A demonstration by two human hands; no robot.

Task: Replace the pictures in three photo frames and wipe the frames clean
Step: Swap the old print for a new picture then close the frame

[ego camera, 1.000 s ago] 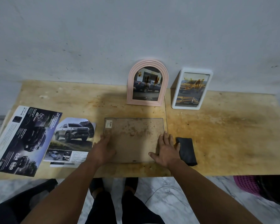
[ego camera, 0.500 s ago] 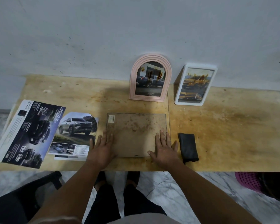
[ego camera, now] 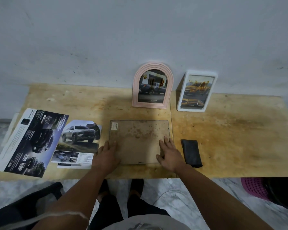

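Both hands lie flat with fingers straight, grasping nothing. The left hand (ego camera: 106,154) rests on the near left corner of a flat frame (ego camera: 139,141) lying on the wooden table (ego camera: 231,138); the right hand (ego camera: 169,153) presses on its near right corner. The surface between the hands looks brown and mottled, with a small pale label at its far left corner, too small to read.

Just right of the right hand lies a folded dark cloth (ego camera: 191,153). Just left of the left hand lies a cut-out picture (ego camera: 78,140) of a white SUV, with a dark brochure (ego camera: 32,143) beyond it reading "POWERTRAIN & OFF-ROAD ABILITY", "204" and "500".

Beyond the hands, leaning at the wall, a pink arched frame (ego camera: 152,85) holds a dark pickup picture marked "TOYOTA". To its right, a white rectangular frame (ego camera: 197,92) holds a yellow vehicle picture.

Below the table's right end, a pink basket (ego camera: 254,188) shows; its contents are hidden.
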